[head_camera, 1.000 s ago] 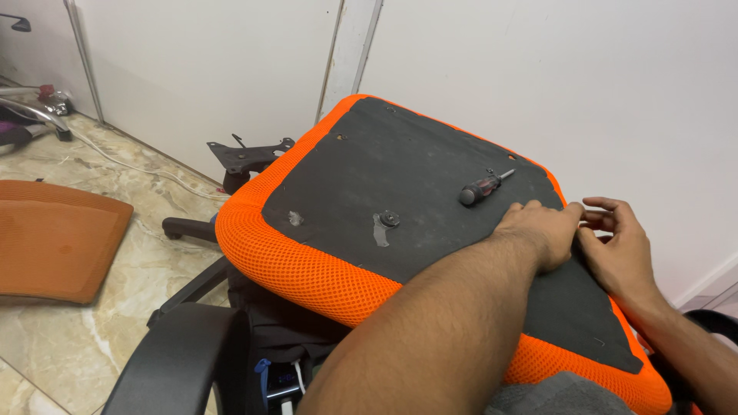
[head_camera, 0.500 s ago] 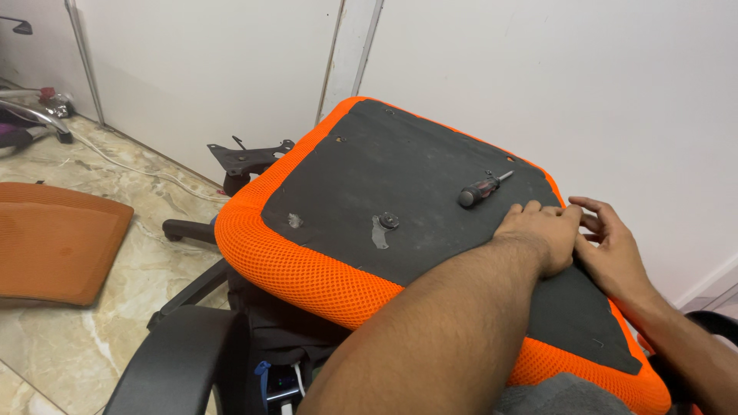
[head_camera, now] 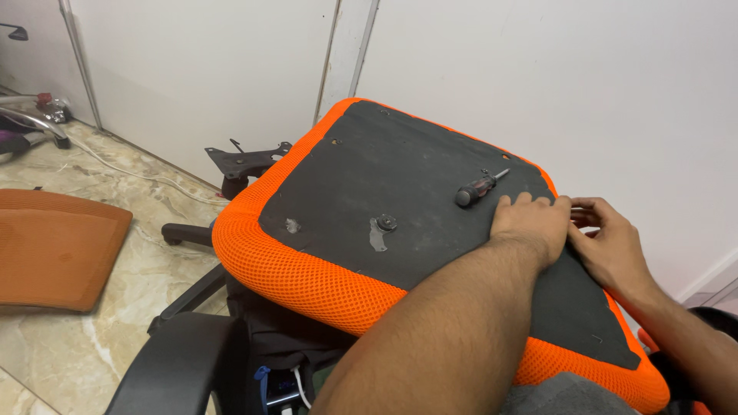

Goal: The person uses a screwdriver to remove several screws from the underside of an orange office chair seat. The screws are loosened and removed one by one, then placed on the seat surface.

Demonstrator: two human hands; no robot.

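Left hand [head_camera: 530,224] flat on the seat's [head_camera: 400,184] black underside near its right edge, fingers [head_camera: 523,201] together and lightly curled, gripping nothing — fingertips pointing toward the wall. Right hand [head_camera: 607,240] at that same right edge, just beside the left hand, fingers [head_camera: 588,207] bent and a little apart, tips at the orange rim; whether pinching anything there, cannot tell. Two hands, both bare, nearly touching at the knuckles.

One seat, upside down, orange mesh round a black fabric panel, propped on a dark chair. One screwdriver [head_camera: 479,187] on the panel — black and red handle, tip angled up toward the wall, lying just beyond the left fingertips and untouched. One bolt with washer [head_camera: 387,223] near the panel's middle, well apart from both hands, with a grey scuff beside it.

On the floor: one orange seat back [head_camera: 54,246] lying flat at left, one black metal bracket [head_camera: 244,160] by the wall, one white cable [head_camera: 138,175] along the tiles. One black armrest [head_camera: 181,367] at the bottom.
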